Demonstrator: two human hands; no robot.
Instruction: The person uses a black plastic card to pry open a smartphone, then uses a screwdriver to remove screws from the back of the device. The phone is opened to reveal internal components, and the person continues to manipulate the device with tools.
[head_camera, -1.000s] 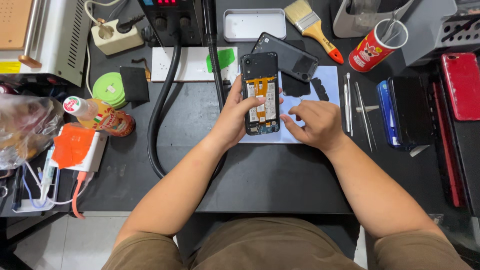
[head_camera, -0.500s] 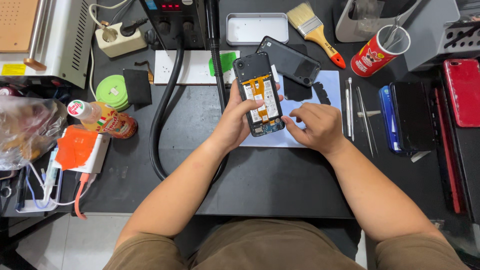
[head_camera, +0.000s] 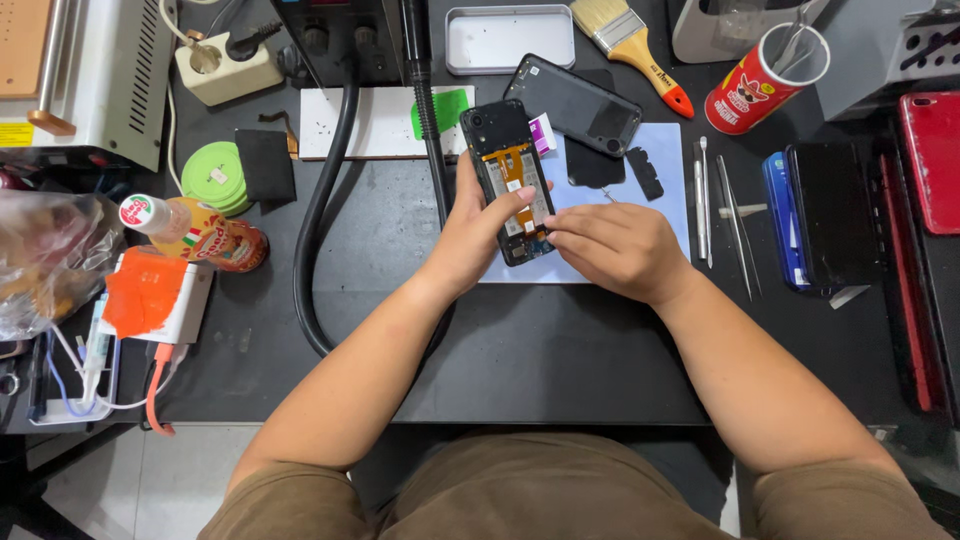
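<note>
Since the earlier frames, little has shifted: both hands remain on the opened phone (head_camera: 512, 180), which stays tilted over the pale blue mat (head_camera: 640, 240) at mid-table. Left hand (head_camera: 478, 232): fingers closed around the phone's left edge and underside, thumb lying across its exposed lower half, holding it slightly off the mat. Right hand (head_camera: 615, 248): fingers curled loosely, tips touching the phone's lower right edge; whether they pinch a part or tool cannot be told. Phone interior: orange strip running lengthwise, dark upper section with camera opening. Left of the arms, on the dark table (head_camera: 560, 350): orange-topped white box (head_camera: 155, 300), bottle lying on its side (head_camera: 205, 235), green round discs (head_camera: 218, 175), and a thick black hose (head_camera: 320, 220). Right of the mat: tweezers and thin tools (head_camera: 725, 205), a stack of phones (head_camera: 820, 215), a red phone (head_camera: 930, 160). Beyond the opened phone: black back cover (head_camera: 575, 105), metal tray (head_camera: 510, 38), paintbrush (head_camera: 630, 42), red cup holding tools (head_camera: 765, 80).
</note>
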